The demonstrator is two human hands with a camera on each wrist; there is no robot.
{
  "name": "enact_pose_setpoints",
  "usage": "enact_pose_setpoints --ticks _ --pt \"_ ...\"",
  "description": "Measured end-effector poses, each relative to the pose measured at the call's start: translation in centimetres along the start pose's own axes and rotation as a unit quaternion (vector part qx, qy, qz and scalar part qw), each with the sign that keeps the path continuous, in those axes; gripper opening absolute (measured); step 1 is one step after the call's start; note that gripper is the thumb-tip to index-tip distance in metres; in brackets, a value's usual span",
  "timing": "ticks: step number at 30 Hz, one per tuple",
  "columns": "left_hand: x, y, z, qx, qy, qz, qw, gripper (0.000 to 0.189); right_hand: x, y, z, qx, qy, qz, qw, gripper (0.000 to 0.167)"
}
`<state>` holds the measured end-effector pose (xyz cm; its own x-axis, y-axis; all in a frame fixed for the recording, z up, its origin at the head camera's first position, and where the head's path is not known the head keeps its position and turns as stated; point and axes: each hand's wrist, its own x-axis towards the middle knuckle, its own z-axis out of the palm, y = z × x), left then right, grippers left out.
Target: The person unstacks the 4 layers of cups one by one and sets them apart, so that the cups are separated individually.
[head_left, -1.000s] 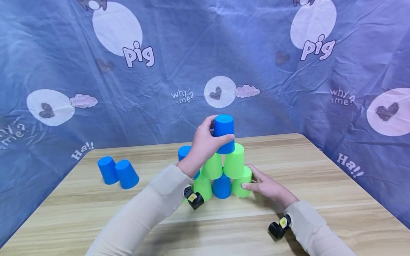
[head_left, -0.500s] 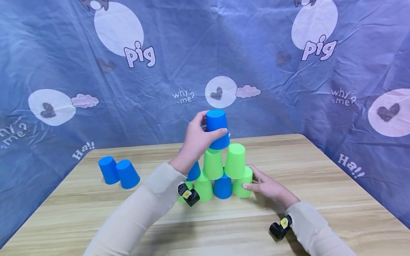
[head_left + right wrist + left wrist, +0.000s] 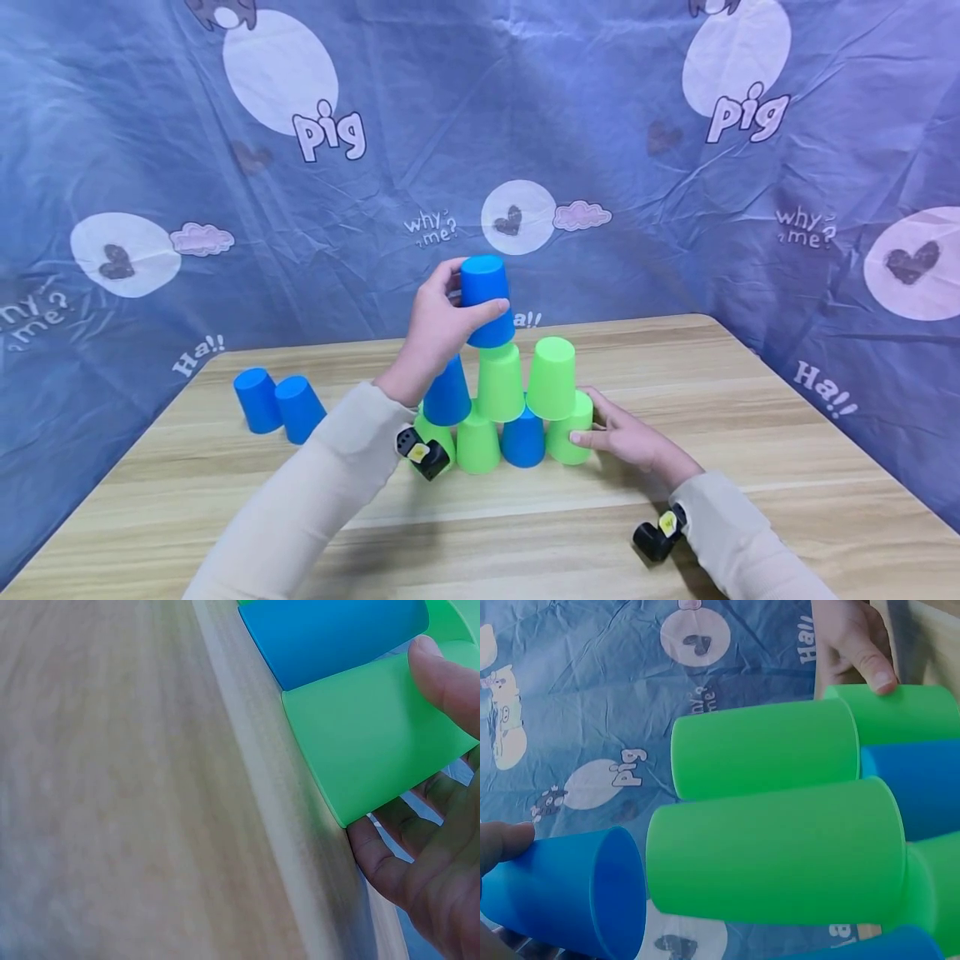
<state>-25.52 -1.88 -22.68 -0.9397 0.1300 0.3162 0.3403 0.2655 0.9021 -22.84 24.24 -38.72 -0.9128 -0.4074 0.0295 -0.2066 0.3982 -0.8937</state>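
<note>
Upside-down cups form two tiers on the wooden table. The lower tier has a green cup (image 3: 477, 443), a blue cup (image 3: 523, 442) and more green ones; above stand a blue cup (image 3: 447, 396), a middle green cup (image 3: 500, 383) and a right green cup (image 3: 552, 379). My left hand (image 3: 433, 321) holds another blue cup (image 3: 484, 292), mouth down, over the middle green one. In the left wrist view, a narrow gap separates that held cup (image 3: 555, 889) from the green cup (image 3: 772, 851). My right hand (image 3: 626, 433) grips the lower tier's rightmost green cup (image 3: 375, 735), thumb in front.
Two upside-down blue cups, one (image 3: 257, 402) beside the other (image 3: 298, 408), stand at the table's left. A printed blue cloth (image 3: 420, 108) hangs behind the table (image 3: 525, 542). Each wrist wears a small black camera.
My left hand has carried the blue cup to the left and slightly up, from between the upper green cups to above the middle one. My right hand stays on its cup.
</note>
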Motion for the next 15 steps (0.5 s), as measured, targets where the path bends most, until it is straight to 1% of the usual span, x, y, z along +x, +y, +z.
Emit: enact_pose_setpoints --ticks 8,15 --pt "-0.1 -0.8 -1.4 -0.016 0.01 0.005 0.9998 0.059 0.0 0.0 0.0 -0.008 0.004 -0.002 1.0 0.062" --pt "-0.1 -1.1 -2.8 -0.009 0.034 0.015 0.9993 0.058 0.1 0.0 0.1 -0.01 0.006 -0.007 0.9999 0.06"
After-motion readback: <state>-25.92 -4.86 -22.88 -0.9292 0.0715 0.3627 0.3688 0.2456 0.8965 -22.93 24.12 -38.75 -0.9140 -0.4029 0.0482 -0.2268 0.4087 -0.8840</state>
